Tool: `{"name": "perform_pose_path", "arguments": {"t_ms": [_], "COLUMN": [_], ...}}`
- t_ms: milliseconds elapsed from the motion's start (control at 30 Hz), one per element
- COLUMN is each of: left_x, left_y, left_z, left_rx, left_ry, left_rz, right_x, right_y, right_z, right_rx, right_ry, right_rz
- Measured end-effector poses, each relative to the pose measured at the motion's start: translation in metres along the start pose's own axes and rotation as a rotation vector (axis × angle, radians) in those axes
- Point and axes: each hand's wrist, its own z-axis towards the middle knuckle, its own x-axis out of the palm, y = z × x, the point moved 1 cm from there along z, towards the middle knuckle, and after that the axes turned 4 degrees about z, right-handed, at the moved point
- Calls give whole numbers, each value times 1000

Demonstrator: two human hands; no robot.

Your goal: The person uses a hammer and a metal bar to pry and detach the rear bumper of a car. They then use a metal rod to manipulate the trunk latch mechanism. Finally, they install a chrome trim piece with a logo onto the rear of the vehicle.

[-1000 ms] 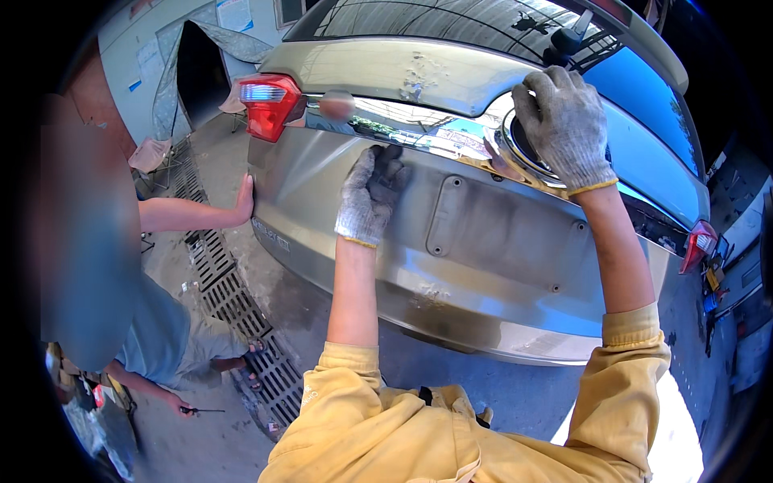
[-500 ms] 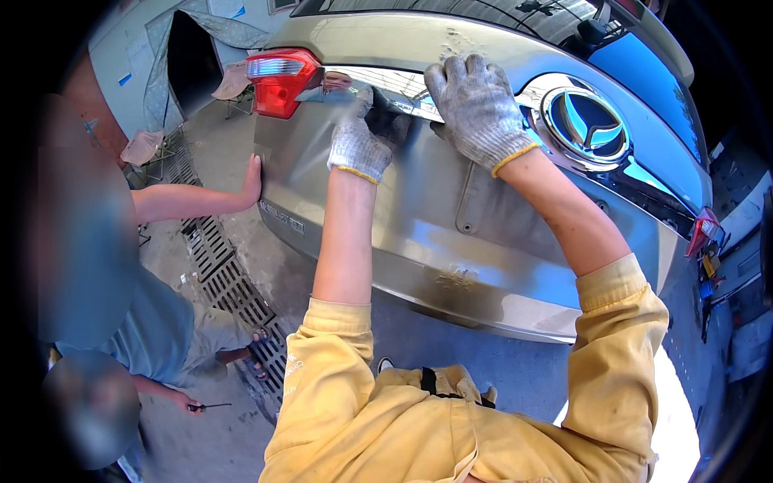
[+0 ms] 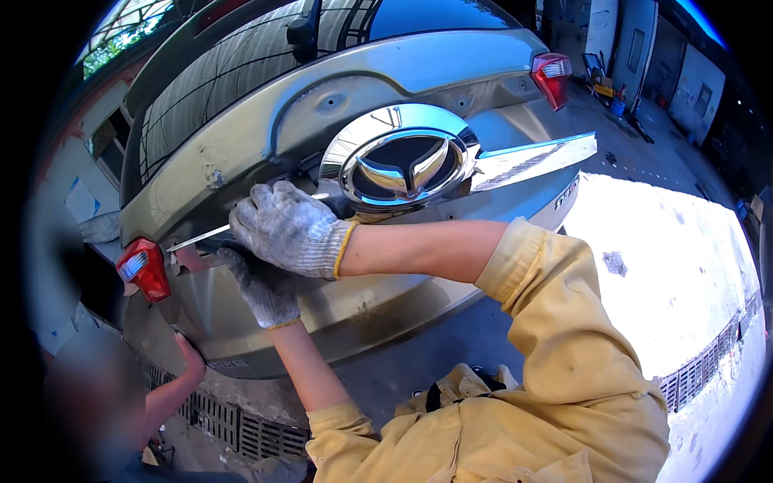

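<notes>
A chrome tailgate trim strip [image 3: 535, 163] with a large round winged emblem [image 3: 407, 167] stands away from a beige car's tailgate [image 3: 378, 310], its right end jutting out past the body. My right hand [image 3: 286, 227], in a grey knitted glove with a yellow cuff, is closed over the strip left of the emblem. Below it, my left hand [image 3: 262, 286], gloved alike, grips the strip's underside close to its left part; some of its fingers are hidden. Bare sheet metal with holes shows above the emblem.
Red tail lights [image 3: 145, 270] sit at both sides of the car. Another person's bare hand [image 3: 189, 358] rests against the bumper's left corner. A floor drain grate [image 3: 233, 423] runs behind the car. Sunlit ground [image 3: 660, 266] lies to the right.
The trim strip with its emblem has come away from the tailgate, its right end swung outward. My right hand has closed on it, and the view has turned toward the right.
</notes>
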Motion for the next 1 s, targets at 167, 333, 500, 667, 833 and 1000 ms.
{"name": "perform_pose_path", "arguments": {"t_ms": [167,333,500,667,833,1000], "left_x": [-4,-7,24,-2,-33,-42], "left_y": [62,88,124,176,248,300], "left_z": [-95,-158,-173,-209,-241,-239], "left_rx": [11,-352,-603,-655,-762,-242], "left_ry": [-7,31,97,-47,-465,-706], "left_rz": [-78,328,686,1231,481,-47], "right_x": [-64,-146,-187,-186,-198,-229], "right_y": [23,19,27,56,56,43], "right_z": [-64,-167,-318,-481,-545,-605], "right_rx": [82,413,1012,1341,1475,1464], "right_ry": [147,345,400,313,209,104], "right_rz": [70,433,620,575,772,769]}}
